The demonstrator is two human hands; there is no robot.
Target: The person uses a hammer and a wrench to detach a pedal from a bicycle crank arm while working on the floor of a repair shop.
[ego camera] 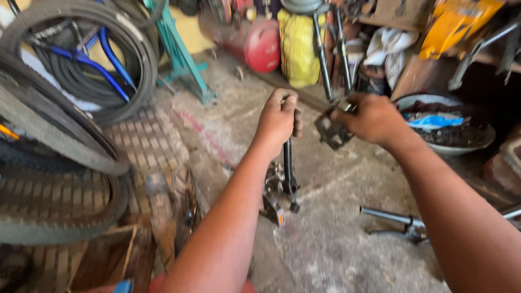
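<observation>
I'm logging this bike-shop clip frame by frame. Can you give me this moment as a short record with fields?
Setting: workshop with a concrete floor
Left hand: gripped around the top of a black crank arm, held upright
Right hand: holds a black pedal beside the crank's top
Lower end of crank: a second pedal near the floor
Left side: stacked bicycle tyres
Behind: red tank, yellow sack, metal basin
Floor right: metal tube part

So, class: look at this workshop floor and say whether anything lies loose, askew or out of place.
A loose chrome metal tube lies flat on the dusty concrete floor, right of the left hand gripping the black crank arm. The right hand holds a black pedal.
</observation>
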